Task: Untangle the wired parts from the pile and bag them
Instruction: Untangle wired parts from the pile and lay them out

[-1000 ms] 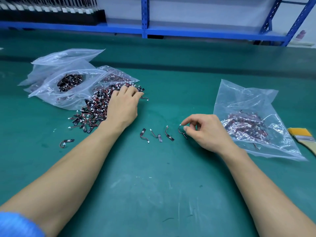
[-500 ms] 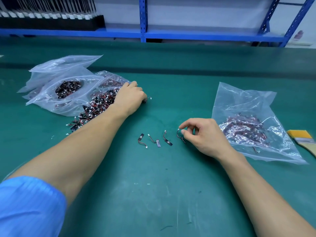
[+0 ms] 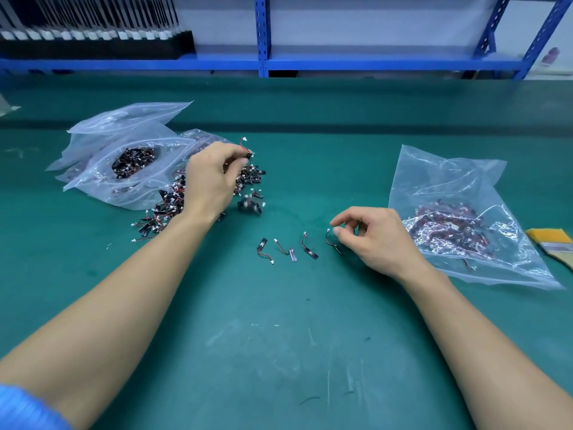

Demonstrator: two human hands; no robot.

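A tangled pile of small wired parts [image 3: 167, 206], black boards with red wires and white connectors, lies left of centre. My left hand [image 3: 210, 178] is raised over the pile and pinches one wired part [image 3: 245, 148]; a small clump [image 3: 249, 206] hangs below it. Three separated parts [image 3: 263, 248] [image 3: 286, 249] [image 3: 310, 248] lie in a row on the mat. A further part [image 3: 332, 243] ends the row beside my right hand [image 3: 372, 240]. That hand's curled thumb and forefinger sit at this part's white connector; a pinch is not clear. A clear bag [image 3: 465, 187] holding parts lies right.
Clear zip bags [image 3: 102, 169] with more parts are heaped at the left behind the pile. A yellow brush [image 3: 552, 240] lies at the right edge. The green mat [image 3: 279, 336] covers the bench. A blue shelf frame [image 3: 262, 35] runs along the back.
My left hand has lifted off the pile, pulling up one part with a few others dangling. My right hand has stayed at the end of the row.
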